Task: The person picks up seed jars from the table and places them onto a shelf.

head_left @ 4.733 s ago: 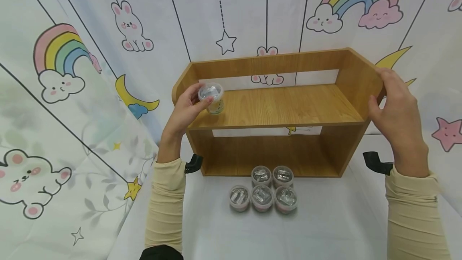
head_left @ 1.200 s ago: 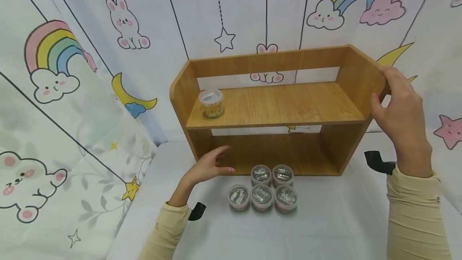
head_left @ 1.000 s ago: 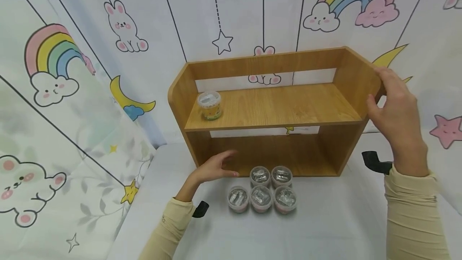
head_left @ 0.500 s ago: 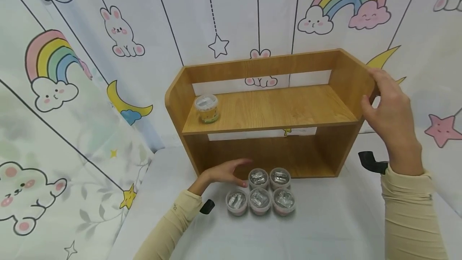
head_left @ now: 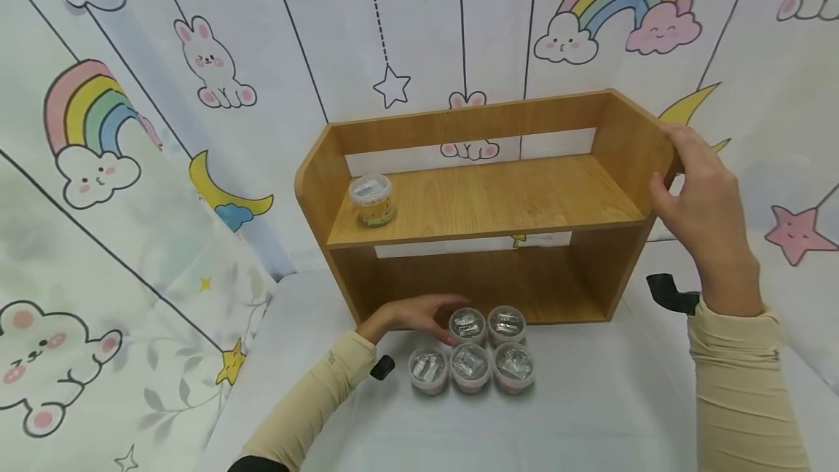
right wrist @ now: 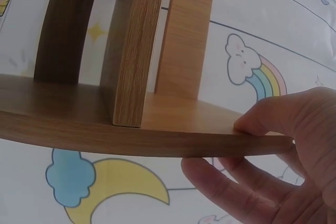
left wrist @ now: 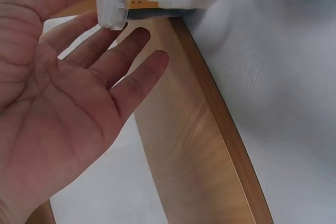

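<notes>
My left hand reaches to the rear left tub of a group of small, clear-lidded plastic tubs. Its thumb and index finger pinch the tub's lid from two sides, while the other fingers extend loosely. This tub stands with the others on the white table; its far side is hidden. My right hand grips the right side panel of a two-tier wooden shelf, thumb on one face and fingers on the other. A yellow-labelled tub sits at the left end of the upper tier.
Near the shelf's front edge, more tubs crowd the held one: one beside it and three in a front row. A printed cloth hangs behind and to the left. White cloth covers the table.
Earlier my left hand held the yellow-labelled tub over the upper tier; now that tub stands there. The left hand has since moved down and right to the rear left tub. My right hand keeps its grip.
</notes>
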Tool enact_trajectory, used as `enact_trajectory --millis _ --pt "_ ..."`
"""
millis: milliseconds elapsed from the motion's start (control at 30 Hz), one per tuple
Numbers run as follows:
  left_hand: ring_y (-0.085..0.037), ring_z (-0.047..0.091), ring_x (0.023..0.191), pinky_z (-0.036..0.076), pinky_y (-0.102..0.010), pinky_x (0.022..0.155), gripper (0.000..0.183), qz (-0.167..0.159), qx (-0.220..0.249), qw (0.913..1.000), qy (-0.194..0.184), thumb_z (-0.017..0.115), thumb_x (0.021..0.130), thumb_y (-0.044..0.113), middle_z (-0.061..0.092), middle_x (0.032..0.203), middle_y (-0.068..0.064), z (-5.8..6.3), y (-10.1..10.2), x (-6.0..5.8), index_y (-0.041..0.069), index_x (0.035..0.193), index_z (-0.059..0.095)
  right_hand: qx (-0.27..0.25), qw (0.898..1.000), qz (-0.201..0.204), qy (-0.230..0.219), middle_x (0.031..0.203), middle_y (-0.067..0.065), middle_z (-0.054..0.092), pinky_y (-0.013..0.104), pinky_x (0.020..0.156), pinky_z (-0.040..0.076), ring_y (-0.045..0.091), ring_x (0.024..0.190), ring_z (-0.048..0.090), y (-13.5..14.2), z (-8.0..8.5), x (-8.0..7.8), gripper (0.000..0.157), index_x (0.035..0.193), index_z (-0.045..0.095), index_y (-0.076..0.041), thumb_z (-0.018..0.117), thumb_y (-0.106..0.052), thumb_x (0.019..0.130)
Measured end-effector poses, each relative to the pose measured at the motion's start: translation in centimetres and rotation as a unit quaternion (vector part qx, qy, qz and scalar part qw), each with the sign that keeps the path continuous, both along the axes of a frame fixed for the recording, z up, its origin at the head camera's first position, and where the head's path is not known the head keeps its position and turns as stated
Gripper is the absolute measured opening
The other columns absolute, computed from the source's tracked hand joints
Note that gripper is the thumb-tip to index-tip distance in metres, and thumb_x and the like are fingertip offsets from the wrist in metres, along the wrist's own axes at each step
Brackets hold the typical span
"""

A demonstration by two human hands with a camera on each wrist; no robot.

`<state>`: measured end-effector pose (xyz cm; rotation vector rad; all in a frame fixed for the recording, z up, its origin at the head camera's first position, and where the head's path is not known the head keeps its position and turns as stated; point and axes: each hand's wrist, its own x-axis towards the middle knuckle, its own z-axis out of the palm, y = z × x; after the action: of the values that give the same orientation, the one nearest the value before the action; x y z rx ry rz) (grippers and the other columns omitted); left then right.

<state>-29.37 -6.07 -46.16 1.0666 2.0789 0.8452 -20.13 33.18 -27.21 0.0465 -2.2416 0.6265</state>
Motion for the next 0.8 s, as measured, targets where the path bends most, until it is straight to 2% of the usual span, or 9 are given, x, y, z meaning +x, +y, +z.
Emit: enact_trajectory --millis 167,400,633,800 --pt "-0.012 0.038 0.135 0.03 -0.033 0.112 0.078 -0.009 -0.003 0.9999 -0.004 0.08 0.084 0.016 0.046 0.147 0.002 -0.12 0.62 -0.06 0.011 0.15 0.039 -0.004 1.0 0.002 -0.001 0.151 0.009 0.043 0.058 0.101 0.04 0.044 0.119 0.052 -0.03 0.03 -0.01 0.065 0.151 0.039 -0.016 0.061 0.001 0.092" --pt "-0.012 0.043 0.132 0.033 -0.031 0.11 0.072 0.004 -0.006 0.9999 0.014 0.08 0.084 0.015 0.05 0.142 0.001 -0.34 0.97 0.23 0.011 0.147 0.045 -0.002 1.0 0.004 0.0 0.152 0.008 0.042 0.057 0.101 0.039 0.044 0.124 0.05 0.06 0.01 0.06 0.066 0.151 0.039 -0.016 0.061 0.001 0.092" --pt "-0.012 0.05 0.125 0.038 -0.03 0.106 0.068 0.007 0.004 0.9983 0.058 0.082 0.082 0.016 0.056 0.135 -0.001 -0.43 0.92 0.53 0.009 0.142 0.05 -0.002 1.0 0.005 0.001 0.152 0.009 0.042 0.058 0.101 0.039 0.044 0.125 0.05 0.08 0.06 0.11 0.065 0.151 0.039 -0.015 0.061 0.001 0.092" --pt "-0.011 0.051 0.123 0.039 -0.029 0.105 0.069 0.016 0.007 0.9968 0.079 0.083 0.081 0.022 0.058 0.133 0.0 -0.17 0.41 0.69 0.009 0.141 0.051 0.003 1.0 0.005 0.001 0.15 0.011 0.044 0.058 0.1 0.041 0.045 0.119 0.052 0.17 0.11 0.1 0.064 0.151 0.039 -0.014 0.06 0.0 0.092"
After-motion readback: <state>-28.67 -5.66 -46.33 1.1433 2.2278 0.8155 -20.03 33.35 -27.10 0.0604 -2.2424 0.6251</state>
